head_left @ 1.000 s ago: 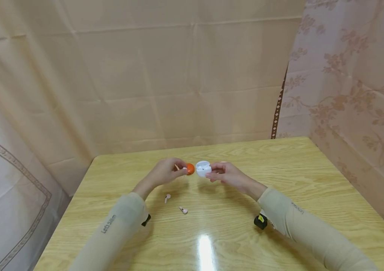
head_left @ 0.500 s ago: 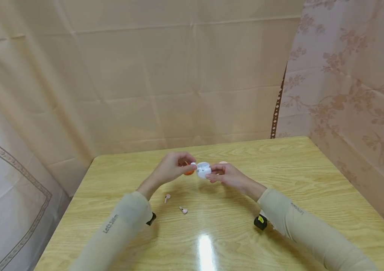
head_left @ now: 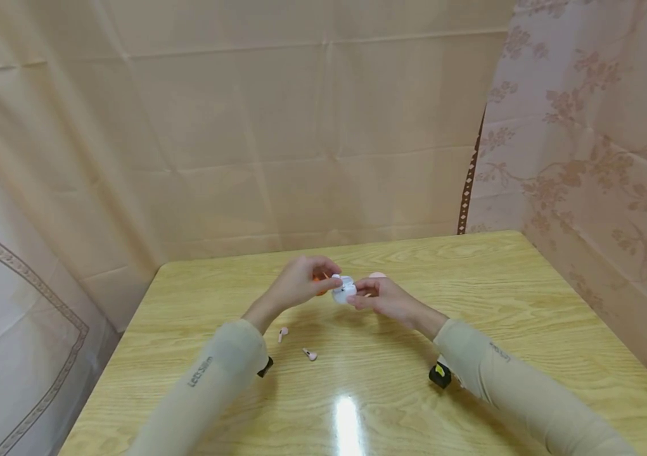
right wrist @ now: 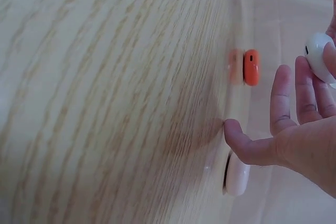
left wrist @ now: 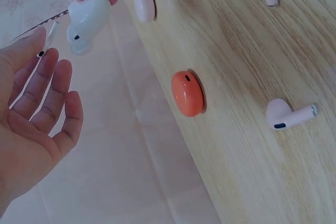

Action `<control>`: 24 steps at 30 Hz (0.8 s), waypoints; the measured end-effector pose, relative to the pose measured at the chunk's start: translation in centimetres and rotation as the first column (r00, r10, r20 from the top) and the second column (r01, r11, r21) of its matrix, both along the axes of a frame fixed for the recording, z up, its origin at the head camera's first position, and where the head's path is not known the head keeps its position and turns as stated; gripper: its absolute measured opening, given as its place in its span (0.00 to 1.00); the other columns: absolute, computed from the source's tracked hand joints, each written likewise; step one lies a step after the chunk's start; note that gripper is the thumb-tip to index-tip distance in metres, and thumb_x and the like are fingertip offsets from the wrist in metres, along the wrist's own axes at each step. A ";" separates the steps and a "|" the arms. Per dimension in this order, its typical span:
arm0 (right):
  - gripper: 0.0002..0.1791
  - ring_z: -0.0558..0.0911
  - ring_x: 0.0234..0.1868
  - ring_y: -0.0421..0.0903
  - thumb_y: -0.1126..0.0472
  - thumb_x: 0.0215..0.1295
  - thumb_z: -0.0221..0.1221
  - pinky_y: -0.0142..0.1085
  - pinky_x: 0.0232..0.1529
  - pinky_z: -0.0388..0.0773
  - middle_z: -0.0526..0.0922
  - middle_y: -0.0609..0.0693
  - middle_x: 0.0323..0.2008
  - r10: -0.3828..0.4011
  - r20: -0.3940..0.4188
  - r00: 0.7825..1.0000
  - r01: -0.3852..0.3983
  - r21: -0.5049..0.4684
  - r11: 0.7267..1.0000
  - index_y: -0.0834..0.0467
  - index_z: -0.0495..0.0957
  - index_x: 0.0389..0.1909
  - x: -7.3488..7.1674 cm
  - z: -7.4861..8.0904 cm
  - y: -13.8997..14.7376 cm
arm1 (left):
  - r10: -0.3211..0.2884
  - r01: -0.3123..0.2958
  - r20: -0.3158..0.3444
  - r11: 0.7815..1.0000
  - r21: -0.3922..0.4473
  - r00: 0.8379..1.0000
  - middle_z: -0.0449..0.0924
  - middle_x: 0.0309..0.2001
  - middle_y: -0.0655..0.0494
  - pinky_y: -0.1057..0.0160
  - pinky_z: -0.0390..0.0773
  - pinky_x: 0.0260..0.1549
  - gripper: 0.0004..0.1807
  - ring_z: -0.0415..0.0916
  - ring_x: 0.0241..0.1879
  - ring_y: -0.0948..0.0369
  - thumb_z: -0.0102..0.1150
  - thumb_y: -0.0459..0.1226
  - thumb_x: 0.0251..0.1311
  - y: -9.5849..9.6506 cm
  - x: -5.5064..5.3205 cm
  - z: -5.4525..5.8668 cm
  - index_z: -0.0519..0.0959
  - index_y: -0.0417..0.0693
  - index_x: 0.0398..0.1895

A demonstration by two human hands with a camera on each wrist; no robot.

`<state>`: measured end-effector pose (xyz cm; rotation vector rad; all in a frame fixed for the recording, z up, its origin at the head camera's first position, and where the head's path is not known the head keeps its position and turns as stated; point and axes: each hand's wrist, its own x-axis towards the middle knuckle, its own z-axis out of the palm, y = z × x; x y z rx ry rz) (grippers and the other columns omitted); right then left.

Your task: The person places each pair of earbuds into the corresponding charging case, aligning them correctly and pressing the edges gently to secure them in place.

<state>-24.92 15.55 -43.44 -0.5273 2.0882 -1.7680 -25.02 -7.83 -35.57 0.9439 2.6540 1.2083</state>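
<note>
My left hand (head_left: 294, 286) pinches a small white earbud (left wrist: 50, 39) between thumb and forefinger, its other fingers spread loosely. The earbud is close beside a rounded white charging case (left wrist: 90, 15), whose lid stands raised in the head view. My right hand (head_left: 391, 303) grips that case by its right side, fingertips and thumb around it, above the table. A small dark spot shows on the case in each wrist view. Behind the left fingers, partly hidden in the head view, an orange case (left wrist: 187, 94) lies on the table.
Two pink earbuds lie nearer the body, one pink earbud (head_left: 282, 334) on the left and another pink earbud (head_left: 309, 354) to its right. A pink case (left wrist: 144, 6) rests behind the right hand. The wooden table (head_left: 471, 278) ends at a beige curtain (head_left: 323, 126).
My left hand has moved right with the white earbud, from beside the orange case to the white case's opening, now covering part of the orange case. The right hand has stayed nearly still.
</note>
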 end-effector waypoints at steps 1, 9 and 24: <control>0.19 0.83 0.48 0.55 0.61 0.69 0.65 0.45 0.51 0.78 0.83 0.52 0.44 -0.001 0.000 1.000 0.001 0.001 1.000 0.67 0.80 0.56 0.0 0.0 0.0 | -0.001 0.001 -0.003 1.000 -0.008 1.000 0.85 0.33 0.57 0.63 0.81 0.27 0.08 0.83 0.29 0.55 0.69 0.37 0.65 0.1 0.0 0.1 0.85 0.44 0.43; 0.18 0.83 0.46 0.55 0.60 0.70 0.65 0.36 0.41 0.77 0.84 0.51 0.42 -0.001 -0.001 1.000 0.001 0.008 1.000 0.66 0.81 0.54 0.1 0.1 0.1 | 0.014 -0.014 -0.006 0.999 -0.052 1.000 0.85 0.34 0.58 0.64 0.80 0.26 0.08 0.83 0.32 0.52 0.69 0.38 0.65 0.7 0.1 0.3 0.85 0.45 0.44; 0.18 0.81 0.51 0.63 0.60 0.70 0.65 0.45 0.51 0.78 0.84 0.51 0.43 0.010 0.006 1.000 -0.010 -0.003 1.000 0.67 0.80 0.55 0.2 0.3 0.0 | -0.004 -0.001 -0.054 0.995 -0.103 0.999 0.85 0.36 0.58 0.66 0.80 0.33 0.08 0.81 0.35 0.64 0.70 0.35 0.63 1.1 0.0 0.2 0.86 0.44 0.44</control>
